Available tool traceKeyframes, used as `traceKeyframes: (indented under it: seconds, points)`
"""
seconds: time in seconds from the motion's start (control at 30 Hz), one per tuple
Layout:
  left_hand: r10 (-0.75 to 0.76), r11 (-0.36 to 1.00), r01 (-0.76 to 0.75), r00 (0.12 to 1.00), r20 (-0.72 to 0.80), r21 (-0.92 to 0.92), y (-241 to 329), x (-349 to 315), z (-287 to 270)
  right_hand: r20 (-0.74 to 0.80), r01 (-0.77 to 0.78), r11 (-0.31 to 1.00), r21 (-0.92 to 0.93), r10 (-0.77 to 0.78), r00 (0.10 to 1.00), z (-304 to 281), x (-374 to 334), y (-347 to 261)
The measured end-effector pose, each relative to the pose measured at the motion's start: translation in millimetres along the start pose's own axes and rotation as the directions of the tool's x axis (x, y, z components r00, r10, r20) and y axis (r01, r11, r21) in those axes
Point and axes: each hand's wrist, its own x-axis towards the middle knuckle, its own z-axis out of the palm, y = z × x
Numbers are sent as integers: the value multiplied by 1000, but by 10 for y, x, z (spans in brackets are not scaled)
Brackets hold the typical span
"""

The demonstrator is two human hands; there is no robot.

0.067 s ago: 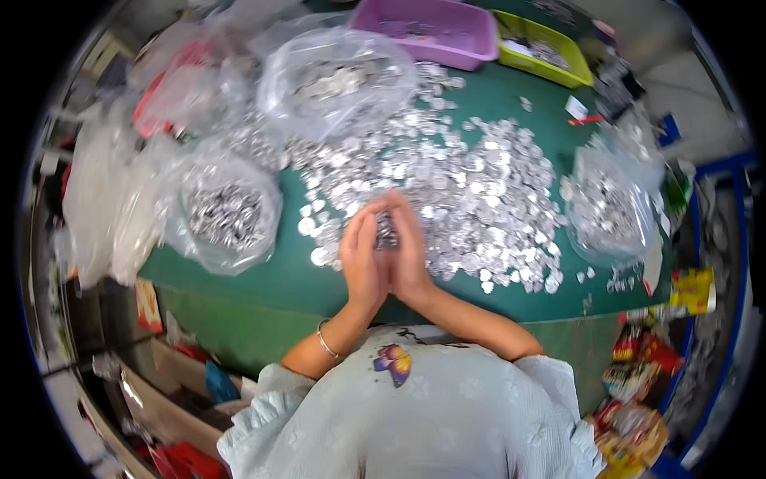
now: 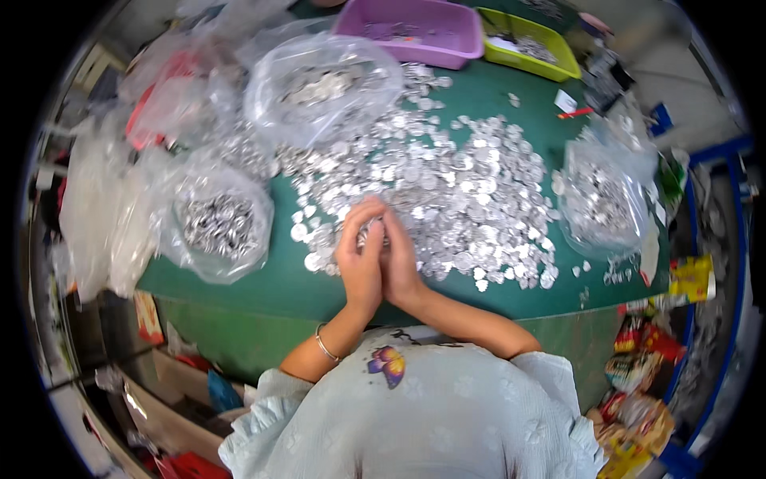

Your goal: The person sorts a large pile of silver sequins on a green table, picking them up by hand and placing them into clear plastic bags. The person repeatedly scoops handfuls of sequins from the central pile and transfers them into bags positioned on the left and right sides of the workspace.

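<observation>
My left hand (image 2: 359, 259) and my right hand (image 2: 402, 267) are cupped against each other at the near edge of a spread of small shiny silver metal pieces (image 2: 487, 199). Between the palms sits a clump of metal pieces (image 2: 365, 232), mostly covered by the curled fingers. The loose pieces are flat, many of them round, and lie scattered over a green table (image 2: 239, 294). A bracelet (image 2: 322, 342) circles my left wrist.
Clear plastic bags of silver pieces stand at the left (image 2: 219, 223), the back (image 2: 323, 88) and the right (image 2: 602, 199). Behind are a purple tray (image 2: 431, 52) and a yellow-green tray (image 2: 531, 64). Empty-looking plastic bags (image 2: 96, 207) hang at far left.
My hands have closed further round the metal pieces, the fingertips now drawn together and less of the clump showing. The whole view has shifted slightly.
</observation>
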Motion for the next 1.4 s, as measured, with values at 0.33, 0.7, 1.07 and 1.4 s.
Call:
traceKeyframes:
  seconds: [0.33,0.7,1.07,1.4]
  points:
    - [-153,987,154,988,14,-46,8,-52,121,45,138,926,-352,-131,990,28,-68,-232]
    - [-500,-5,375,802,327,-927,-58,83,-535,398,482,639,-600,-285,872,147,-186,-241]
    - [-514,389,63,843,-159,-919,749,332,-996,118,274,529,-804,-309,944,-640,405,-574]
    - [-606,286,661,685,404,-694,124,373,-386,398,372,-160,-914,-192,897,-1161,933,-834]
